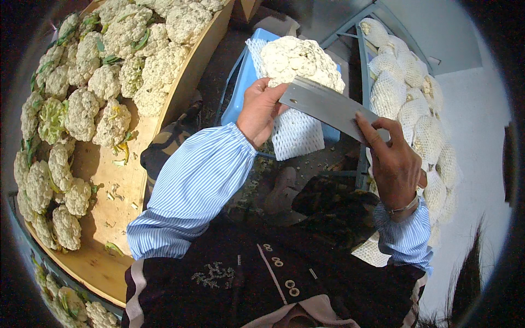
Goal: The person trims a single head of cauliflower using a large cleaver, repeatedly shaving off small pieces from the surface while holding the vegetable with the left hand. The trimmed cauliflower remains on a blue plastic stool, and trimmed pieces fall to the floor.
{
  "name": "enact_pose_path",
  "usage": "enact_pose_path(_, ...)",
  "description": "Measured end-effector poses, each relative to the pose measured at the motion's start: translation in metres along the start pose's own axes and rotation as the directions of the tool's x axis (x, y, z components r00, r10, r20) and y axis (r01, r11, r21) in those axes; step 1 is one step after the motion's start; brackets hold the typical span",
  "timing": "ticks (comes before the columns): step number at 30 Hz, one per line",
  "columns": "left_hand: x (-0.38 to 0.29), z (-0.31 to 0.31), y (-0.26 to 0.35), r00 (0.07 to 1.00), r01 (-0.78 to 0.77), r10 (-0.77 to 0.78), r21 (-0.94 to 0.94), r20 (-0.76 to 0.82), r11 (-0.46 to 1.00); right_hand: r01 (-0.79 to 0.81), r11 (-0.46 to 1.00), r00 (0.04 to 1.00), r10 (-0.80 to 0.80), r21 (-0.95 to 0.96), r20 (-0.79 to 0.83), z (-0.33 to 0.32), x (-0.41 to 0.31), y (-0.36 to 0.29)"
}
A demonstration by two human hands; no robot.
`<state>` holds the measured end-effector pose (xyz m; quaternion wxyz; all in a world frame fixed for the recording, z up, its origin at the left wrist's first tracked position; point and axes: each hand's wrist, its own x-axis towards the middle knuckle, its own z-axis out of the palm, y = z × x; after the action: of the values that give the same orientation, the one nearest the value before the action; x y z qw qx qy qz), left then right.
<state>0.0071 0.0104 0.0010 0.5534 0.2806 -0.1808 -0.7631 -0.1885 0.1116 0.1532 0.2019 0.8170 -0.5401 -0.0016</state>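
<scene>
A large cauliflower head (301,61) with dark specks rests above a blue plastic stool (236,100). My left hand (262,110) grips its lower left side, thumb against the curds. In my right hand (389,156) is a wide-bladed cleaver (324,108), its blade slanting up to the left and lying across the cauliflower's lower edge, close to my left thumb. Whether the blade cuts into it cannot be told. White foam netting (297,135) hangs over the stool below the cauliflower, and more of it shows at the stool's upper left.
At left, a wooden bin (119,164) holds many bare cauliflowers (82,115) and leaf scraps. On the right, net-wrapped cauliflowers (426,131) are piled beside a blue-grey metal frame (363,82). A shoe (285,184) shows on the littered floor below.
</scene>
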Motion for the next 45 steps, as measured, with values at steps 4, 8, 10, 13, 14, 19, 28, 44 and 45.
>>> enact_pose_path(4,0.001,0.001,-0.001,1.0,0.008,-0.008,-0.016,-0.015,1.0,0.016,0.998,1.0,-0.016,-0.057,0.003,-0.009,0.004,-0.002)
enact_pose_path(8,0.003,-0.001,-0.002,1.0,0.02,-0.02,-0.01,-0.011,1.0,0.016,0.994,1.0,-0.015,-0.104,0.011,-0.012,0.007,-0.004)
enact_pose_path(10,0.004,-0.003,-0.002,1.0,0.013,-0.013,-0.027,0.003,1.0,0.01,0.994,1.0,-0.01,-0.107,0.004,-0.013,0.008,-0.006)
enact_pose_path(13,0.007,-0.004,-0.003,0.999,0.03,-0.029,-0.074,0.015,0.997,0.011,0.995,1.0,-0.011,-0.097,-0.008,-0.015,0.008,-0.008)
enact_pose_path(14,0.007,-0.004,-0.003,1.0,0.025,-0.024,-0.064,0.02,0.998,0.007,0.994,1.0,-0.008,-0.105,-0.004,-0.015,0.009,-0.008)
enact_pose_path(19,0.006,-0.003,-0.001,1.0,0.029,-0.029,0.011,0.005,1.0,-0.061,0.987,0.995,0.071,-0.149,0.063,-0.02,0.007,-0.002)
enact_pose_path(28,0.005,-0.009,0.001,0.998,0.056,-0.057,-0.034,-0.035,0.998,-0.072,0.991,0.99,0.057,0.114,0.129,-0.022,-0.032,0.0)
enact_pose_path(44,0.018,-0.013,-0.004,0.988,0.03,-0.014,-0.108,0.153,0.994,-0.298,-0.189,0.848,0.397,0.936,0.35,0.077,0.004,0.015)
enact_pose_path(45,0.018,-0.013,-0.005,0.987,0.029,-0.009,-0.125,0.157,0.992,-0.277,-0.2,0.861,0.384,0.94,0.335,0.083,0.011,0.017)
